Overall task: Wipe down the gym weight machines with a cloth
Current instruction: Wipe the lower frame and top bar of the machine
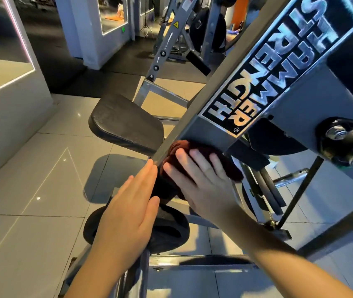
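A grey weight machine arm [195, 108] with a "Hammer Strength" label runs diagonally from the upper right down to the centre. A dark red cloth [229, 164] is bunched against the arm's lower end. My right hand [201, 179] presses the cloth against the metal with straight fingers spread over it. My left hand [128, 209] lies flat with straight fingers, its fingertips touching the arm's lower edge beside the cloth. Part of the cloth is hidden under my right hand.
A black padded seat [124, 123] sits below left of the arm. A round black pad [167, 231] lies under my hands. A pivot bolt [350, 143] juts out at right. Another grey machine frame [167, 44] stands behind. Tiled floor [31, 179] spreads left.
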`<state>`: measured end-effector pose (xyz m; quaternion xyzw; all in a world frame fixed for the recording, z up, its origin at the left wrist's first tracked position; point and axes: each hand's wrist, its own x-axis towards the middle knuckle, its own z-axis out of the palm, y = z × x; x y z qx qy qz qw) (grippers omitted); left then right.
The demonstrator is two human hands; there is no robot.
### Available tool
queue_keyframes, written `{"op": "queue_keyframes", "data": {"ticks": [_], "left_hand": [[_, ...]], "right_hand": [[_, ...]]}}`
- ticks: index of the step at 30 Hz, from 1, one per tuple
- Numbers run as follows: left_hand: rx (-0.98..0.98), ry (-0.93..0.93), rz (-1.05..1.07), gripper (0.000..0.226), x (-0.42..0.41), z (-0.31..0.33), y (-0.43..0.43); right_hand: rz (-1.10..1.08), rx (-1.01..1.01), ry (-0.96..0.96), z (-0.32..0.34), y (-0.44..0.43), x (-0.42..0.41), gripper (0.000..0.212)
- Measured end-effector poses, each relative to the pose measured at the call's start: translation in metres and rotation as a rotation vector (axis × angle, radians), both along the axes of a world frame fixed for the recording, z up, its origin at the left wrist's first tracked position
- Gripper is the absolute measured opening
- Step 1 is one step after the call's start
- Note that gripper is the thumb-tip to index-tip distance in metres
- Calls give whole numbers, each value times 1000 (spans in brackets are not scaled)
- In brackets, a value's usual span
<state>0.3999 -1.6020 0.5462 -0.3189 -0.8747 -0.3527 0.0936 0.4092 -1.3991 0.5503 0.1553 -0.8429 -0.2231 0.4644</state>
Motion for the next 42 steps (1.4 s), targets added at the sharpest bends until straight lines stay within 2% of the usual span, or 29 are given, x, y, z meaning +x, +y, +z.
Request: {"op": "queue_keyframes", "data": {"ticks": [2,4,6,10,13,16,21,27,31,34,36,39,40,42], "left_hand": [[17,-15,-1,52,0,1,-1],[35,-30,6,50,1,2,-1],[49,-34,11,50,1,2,-1],[79,-39,13,51,2,3,1],[94,-54,15,49,3,5,0],[87,-46,8,47,3,5,0],[97,-81,33,47,2,5,1],[138,-122,16,46,5,8,2],[138,-133,43,46,4,7,4],[122,-141,58,49,4,8,4],[120,-125,57,49,4,8,3],[112,-109,65,50,6,9,4],[106,-104,63,50,6,9,4],[102,-112,59,49,6,11,4]], "right_hand": [[9,171,-122,-23,9,8,42],[14,256,-149,-21,19,13,43],[2,236,-100,-4,21,9,43],[43,52,-38,-2,10,1,40],[71,237,-130,-27,24,10,39],[39,313,-91,-22,33,8,44],[135,248,-81,-13,10,-6,37],[45,289,-49,6,37,9,54],[100,195,-78,-6,10,0,43],[116,222,-66,8,19,0,48],[82,136,12,24,30,2,56],[61,-38,85,20,26,1,50],[64,-44,52,10,20,0,48],[96,94,-56,-14,16,2,42]]}}
